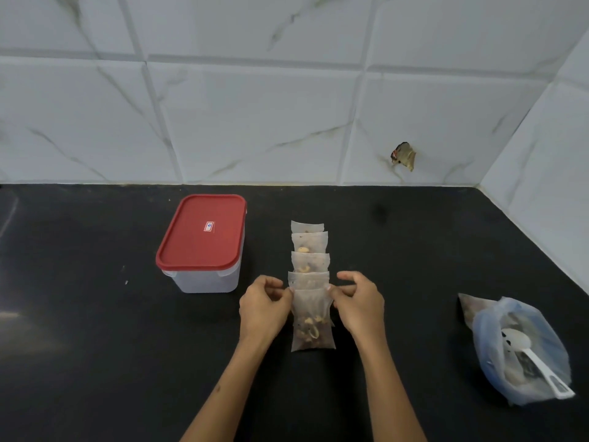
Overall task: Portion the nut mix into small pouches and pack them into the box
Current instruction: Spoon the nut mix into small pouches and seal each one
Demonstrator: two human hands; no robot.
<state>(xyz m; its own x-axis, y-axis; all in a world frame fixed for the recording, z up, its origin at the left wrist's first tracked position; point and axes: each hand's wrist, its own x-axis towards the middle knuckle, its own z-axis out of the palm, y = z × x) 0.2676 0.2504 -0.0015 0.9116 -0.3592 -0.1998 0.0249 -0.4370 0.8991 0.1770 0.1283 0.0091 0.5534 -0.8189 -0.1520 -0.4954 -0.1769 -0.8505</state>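
Several small translucent pouches of nut mix [309,250] lie overlapping in a row on the black counter [95,346], running away from me. The nearest pouch [312,323] holds visible cashews and dark bits. My left hand [264,306] pinches its top left corner. My right hand [358,303] pinches its top right corner. A clear plastic box [207,279] with a red lid [201,232] shut on it stands to the left of the row. A plastic bag of nut mix [522,349] with a white spoon [535,358] inside lies at the right.
A white marble-tiled wall [255,116] rises behind the counter and turns forward along the right side. A small brown scrap [404,155] sticks to the wall at the back right.
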